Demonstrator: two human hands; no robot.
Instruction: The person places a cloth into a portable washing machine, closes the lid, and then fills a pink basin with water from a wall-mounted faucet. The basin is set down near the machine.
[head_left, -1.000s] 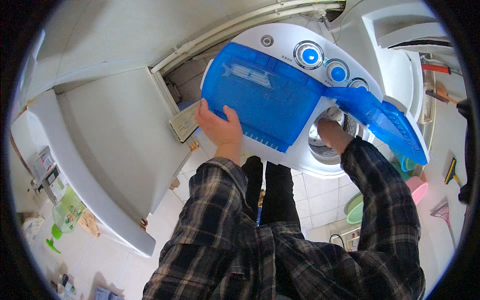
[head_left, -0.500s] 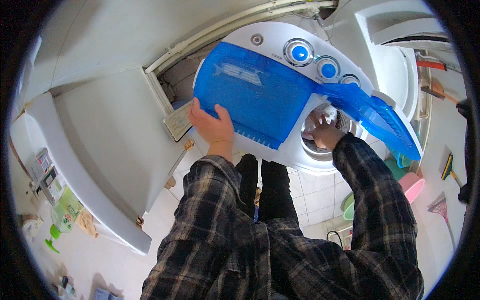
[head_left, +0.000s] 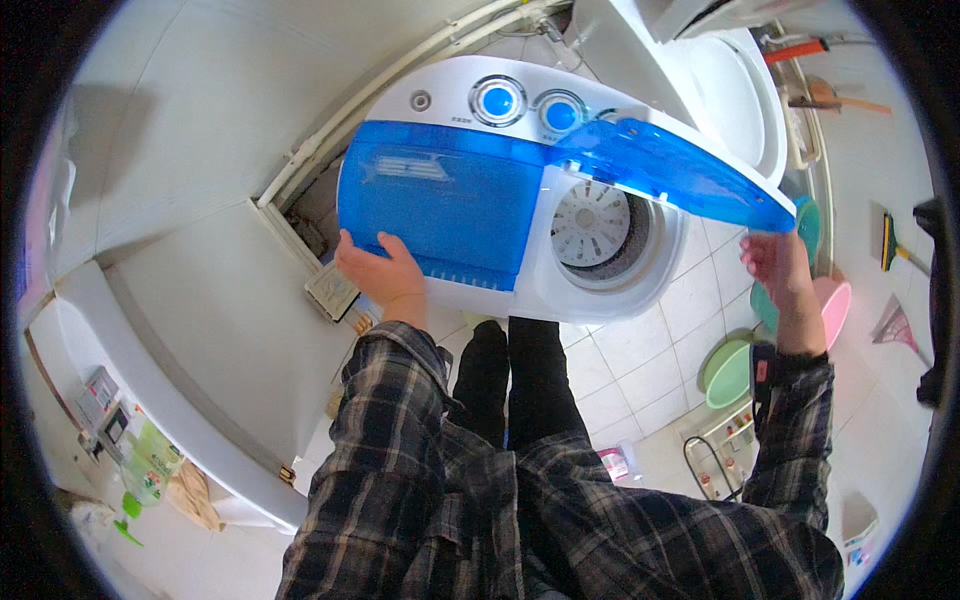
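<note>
A white twin-tub washing machine (head_left: pixel 600 305) with a blue translucent lid over its left tub stands in front of me. My left hand (head_left: pixel 385 275) rests on the front edge of that left lid (head_left: pixel 440 195), fingers apart, thumb over its surface. The right lid (head_left: pixel 690 175) is swung up and leans to the right. Below it the smaller round tub lies uncovered, with a white slotted disc (head_left: pixel 590 222) inside. My right hand (head_left: pixel 778 265) is at the outer end of the raised lid, fingers loosely bent and apart. Whether it touches the lid is hard to tell.
Blue knobs (head_left: pixel 498 100) line the machine's back panel. A white basin (head_left: pixel 725 95) stands behind it on the right. Green (head_left: pixel 728 375) and pink basins (head_left: pixel 832 310) sit on the tiled floor at right. A white counter edge (head_left: pixel 150 350) runs along the left.
My right hand has come out of the round tub and moved right to the raised lid's end. My left hand stays on the left lid. The view has shifted.
</note>
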